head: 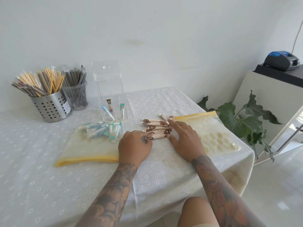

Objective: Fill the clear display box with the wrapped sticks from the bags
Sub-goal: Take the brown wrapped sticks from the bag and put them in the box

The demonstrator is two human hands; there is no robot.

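Head view: my left hand and right hand, fingers loosely spread, corral brown sticks; square ends before lifting toward display box.

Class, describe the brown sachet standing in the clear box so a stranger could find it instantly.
Start at the clear display box beside the straw holders. Three sticks stand in it; the brown sachet stands in the middle, between a blue stick and a green stick.
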